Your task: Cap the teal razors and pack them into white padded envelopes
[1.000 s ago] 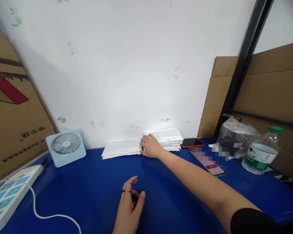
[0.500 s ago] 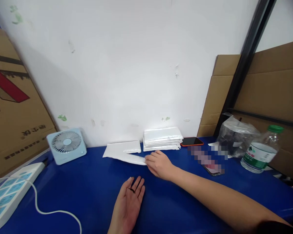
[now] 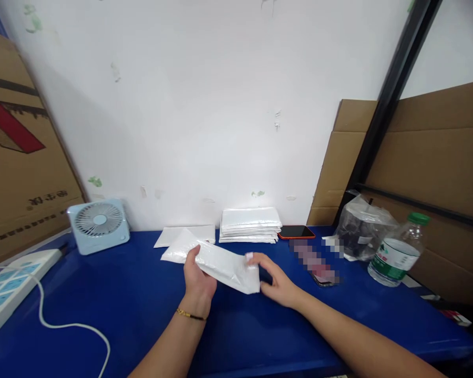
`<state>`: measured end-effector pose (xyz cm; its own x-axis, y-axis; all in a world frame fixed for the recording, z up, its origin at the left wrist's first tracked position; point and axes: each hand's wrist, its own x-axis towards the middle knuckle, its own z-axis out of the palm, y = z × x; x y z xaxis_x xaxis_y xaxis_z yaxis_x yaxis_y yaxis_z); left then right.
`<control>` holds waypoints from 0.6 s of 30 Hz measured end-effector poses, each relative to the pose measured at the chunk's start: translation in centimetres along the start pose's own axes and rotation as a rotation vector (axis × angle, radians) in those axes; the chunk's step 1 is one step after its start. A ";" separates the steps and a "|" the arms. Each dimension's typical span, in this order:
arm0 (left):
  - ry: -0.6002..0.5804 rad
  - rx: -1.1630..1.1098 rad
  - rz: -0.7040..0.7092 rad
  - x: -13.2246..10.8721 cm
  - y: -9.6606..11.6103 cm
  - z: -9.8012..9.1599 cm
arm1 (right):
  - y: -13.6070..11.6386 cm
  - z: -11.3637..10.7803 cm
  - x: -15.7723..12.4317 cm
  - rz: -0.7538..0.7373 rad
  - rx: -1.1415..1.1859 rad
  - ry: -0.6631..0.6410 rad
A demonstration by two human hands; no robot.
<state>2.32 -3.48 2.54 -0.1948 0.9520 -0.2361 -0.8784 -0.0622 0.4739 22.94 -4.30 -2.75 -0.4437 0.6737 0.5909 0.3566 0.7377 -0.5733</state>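
A white bubble mailer (image 3: 224, 266) with a shiny, slightly crinkled surface is held slantwise above the blue table. My left hand (image 3: 199, 281) is closed on its lower edge near the middle, thumb on top and the other fingers hidden beneath. At the right end, my right hand (image 3: 278, 281) grips with the index finger over the top and the thumb by the lower corner. A small whitish patch shows at that index fingertip; I cannot tell what it is. Behind, another flat white mailer (image 3: 169, 235) lies near the wall, beside a stack of white mailers (image 3: 250, 223).
On the left stand a light blue fan (image 3: 99, 226) and a white power strip (image 3: 19, 283) with a cable. Towards the right are an orange-edged phone (image 3: 297, 232), a blurred-out phone-like item (image 3: 315, 265), a plastic-wrapped dark object (image 3: 362, 226) and a water bottle (image 3: 396, 254). Cardboard (image 3: 27, 157) leans at left.
The mailer has been lifted from the table and drawn nearer. My left hand, open and palm up before, now holds it. My right hand has shifted right with its end.
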 end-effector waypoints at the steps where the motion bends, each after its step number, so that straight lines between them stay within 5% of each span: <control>1: -0.004 -0.020 0.038 0.2 0.1 0.7 | 0.7 0.3 0.4 0.118 0.150 0.097; 4: -0.021 -0.059 0.096 0.7 0.2 2.4 | 2.3 1.3 2.0 0.447 0.581 0.318; 9: -0.107 0.037 0.188 1.0 -1.0 3.7 | 2.6 3.1 4.1 0.849 1.179 0.500; 13: -0.204 0.107 0.224 -0.1 -2.2 4.8 | 2.3 3.9 4.5 1.002 1.419 0.618; 18: -0.372 0.225 0.346 -2.9 -3.0 7.2 | 2.4 3.8 4.5 1.020 1.496 0.662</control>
<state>8.62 -3.90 7.91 -0.2526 0.9315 0.2618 -0.6677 -0.3637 0.6495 18.67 0.34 -3.58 -0.0914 0.9328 -0.3487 -0.8069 -0.2746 -0.5230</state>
